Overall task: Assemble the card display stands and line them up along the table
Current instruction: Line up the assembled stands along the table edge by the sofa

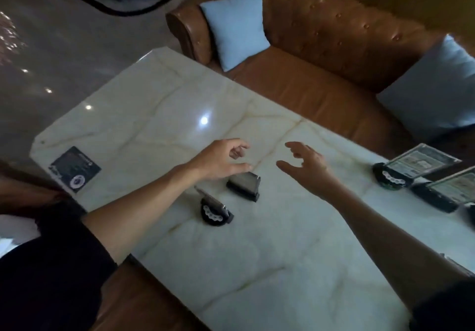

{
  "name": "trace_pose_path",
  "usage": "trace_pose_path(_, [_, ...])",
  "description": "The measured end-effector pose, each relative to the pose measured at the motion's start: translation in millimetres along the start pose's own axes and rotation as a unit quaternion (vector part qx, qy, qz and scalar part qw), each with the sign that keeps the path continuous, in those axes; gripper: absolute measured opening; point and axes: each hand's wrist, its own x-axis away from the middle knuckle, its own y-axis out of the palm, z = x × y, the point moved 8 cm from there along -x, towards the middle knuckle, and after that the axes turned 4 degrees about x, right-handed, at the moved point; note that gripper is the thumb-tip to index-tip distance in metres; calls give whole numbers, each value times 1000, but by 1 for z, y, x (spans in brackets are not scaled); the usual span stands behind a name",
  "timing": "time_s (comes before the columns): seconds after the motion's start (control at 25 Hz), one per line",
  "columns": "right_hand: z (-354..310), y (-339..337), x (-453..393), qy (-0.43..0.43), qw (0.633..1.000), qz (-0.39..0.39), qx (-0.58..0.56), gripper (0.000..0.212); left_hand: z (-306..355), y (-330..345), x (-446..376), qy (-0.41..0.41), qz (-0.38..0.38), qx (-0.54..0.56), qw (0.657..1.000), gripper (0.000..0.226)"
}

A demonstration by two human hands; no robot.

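Two card display stands sit mid-table on the white marble table (257,266): a rectangular black stand (244,186) with a clear panel, and nearer me a round-based stand (215,213) with white beads and a tilted clear panel. My left hand (222,159) hovers just above the rectangular stand, fingers loosely curled, holding nothing. My right hand (305,166) hangs in the air to its right, fingers spread and empty. At the right edge stand two assembled stands with cards, one round-based (411,170), one rectangular (447,193).
A dark printed card (75,168) lies flat near the table's left corner. A brown leather sofa (321,73) with two pale blue cushions (235,23) runs along the table's far side. Glossy floor lies to the left.
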Motion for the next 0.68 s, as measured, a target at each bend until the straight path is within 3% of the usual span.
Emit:
trace_pose_path(0.16, [-35, 55, 4, -17, 994, -100, 28, 55, -42, -3, 37, -29, -111, -27, 993, 60])
trace_pose_path(0.28, [-46, 80, 2, -27, 987, -131, 88, 33, -65, 1, 50, -43, -162, -101, 981, 52])
trace_pose_path(0.48, [-44, 90, -3, -13, 980, -112, 163, 22, -84, 4, 47, -9, -113, -138, 984, 16])
trace_pose_path(0.68, [-17, 55, -13, 30, 983, -68, 167, 25, -67, 2, 21, 27, -73, -155, 985, 16])
